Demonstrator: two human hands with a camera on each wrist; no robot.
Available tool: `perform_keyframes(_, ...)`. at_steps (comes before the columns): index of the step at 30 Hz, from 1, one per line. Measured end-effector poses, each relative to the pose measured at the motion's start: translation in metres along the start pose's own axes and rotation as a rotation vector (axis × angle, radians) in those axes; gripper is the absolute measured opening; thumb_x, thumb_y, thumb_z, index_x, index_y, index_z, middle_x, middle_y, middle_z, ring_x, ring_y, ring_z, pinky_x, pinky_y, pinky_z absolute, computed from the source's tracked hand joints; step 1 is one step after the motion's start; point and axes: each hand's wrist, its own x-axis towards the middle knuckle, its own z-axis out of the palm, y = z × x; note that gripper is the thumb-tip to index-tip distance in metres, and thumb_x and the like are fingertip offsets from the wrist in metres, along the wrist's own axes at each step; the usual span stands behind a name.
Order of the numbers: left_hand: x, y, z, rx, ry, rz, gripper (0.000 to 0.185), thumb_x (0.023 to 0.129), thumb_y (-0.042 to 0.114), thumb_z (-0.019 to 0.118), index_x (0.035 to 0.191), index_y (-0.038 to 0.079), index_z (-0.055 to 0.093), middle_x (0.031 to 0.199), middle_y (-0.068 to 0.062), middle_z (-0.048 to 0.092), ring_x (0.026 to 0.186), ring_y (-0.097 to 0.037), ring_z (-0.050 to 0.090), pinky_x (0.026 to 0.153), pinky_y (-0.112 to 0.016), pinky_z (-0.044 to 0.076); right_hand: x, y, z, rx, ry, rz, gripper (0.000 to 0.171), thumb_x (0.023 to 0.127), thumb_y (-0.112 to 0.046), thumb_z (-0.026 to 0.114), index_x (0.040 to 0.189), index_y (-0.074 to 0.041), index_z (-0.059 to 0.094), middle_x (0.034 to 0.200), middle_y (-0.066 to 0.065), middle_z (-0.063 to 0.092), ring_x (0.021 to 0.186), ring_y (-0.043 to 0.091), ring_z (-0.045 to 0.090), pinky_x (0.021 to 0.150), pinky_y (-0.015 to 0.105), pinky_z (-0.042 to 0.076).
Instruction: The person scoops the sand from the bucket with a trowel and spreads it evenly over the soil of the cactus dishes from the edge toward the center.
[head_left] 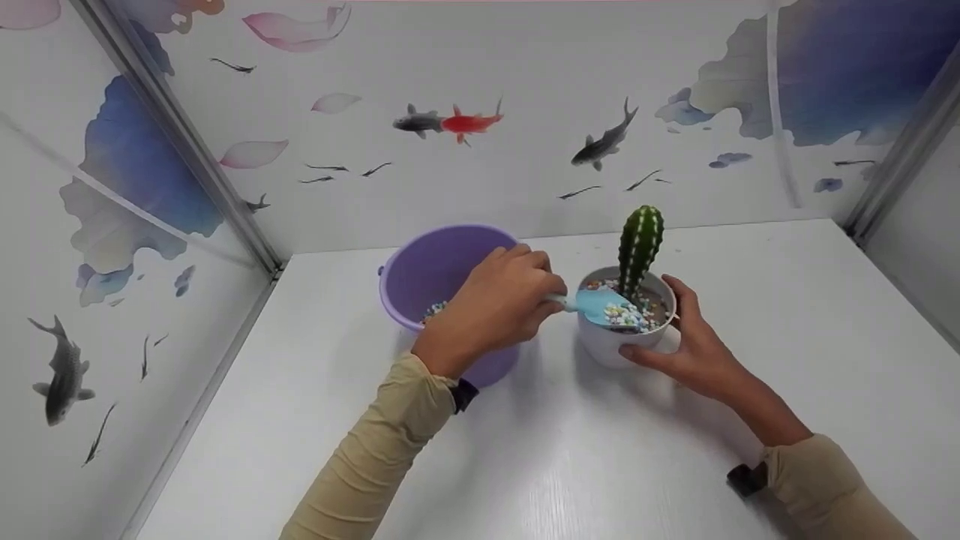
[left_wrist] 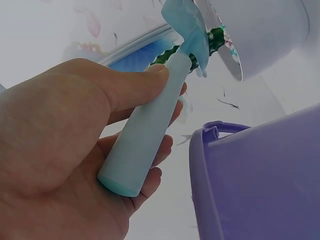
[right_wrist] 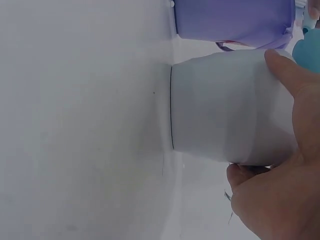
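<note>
place: panelled booth | fish-printed walls (head_left: 510,187) | metal corner posts (head_left: 181,135) | white tabletop (head_left: 585,465) walled on three sides

From far off, I see a white table (head_left: 600,465). A purple bucket (head_left: 420,259) stands on it. Near that is a white pot (head_left: 606,346), sitting flat, I think; its bottom looks dim.

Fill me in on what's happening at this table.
A person's left hand grips a scoop bearing coloured pebbles, held over the mouth of a white pot. The right hand holds the pot, where a cactus stands. The purple bucket to the pot's left has more pebbles inside.
</note>
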Motion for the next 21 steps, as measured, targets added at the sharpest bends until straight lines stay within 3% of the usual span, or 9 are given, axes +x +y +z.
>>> perform_keyframes(14, 0.008, 0.006, 0.002, 0.017, 0.015, 0.056, 0.021, 0.106, 0.03, 0.071, 0.123, 0.025, 0.083, 0.111, 0.002, 0.076, 0.104, -0.021, 0.066, 0.091, -0.038, 0.053, 0.001, 0.001, -0.001, 0.008, -0.005, -0.013, 0.121, 0.088, -0.03, 0.093, 0.171, -0.009, 0.009, 0.173, 0.017, 0.031, 0.16, 0.039, 0.033, 0.125, 0.071, 0.029)
perform_keyframes(21, 0.016, 0.01, 0.007, -0.027, 0.004, 0.064, 0.024, 0.107, 0.031, 0.07, 0.126, 0.021, 0.082, 0.111, 0.001, 0.077, 0.101, -0.02, 0.066, 0.092, -0.035, 0.054, 0.001, 0.001, -0.001, 0.014, -0.003, -0.024, 0.119, 0.088, -0.029, 0.093, 0.171, -0.01, 0.01, 0.173, 0.016, 0.032, 0.161, 0.038, 0.032, 0.125, 0.071, 0.029)
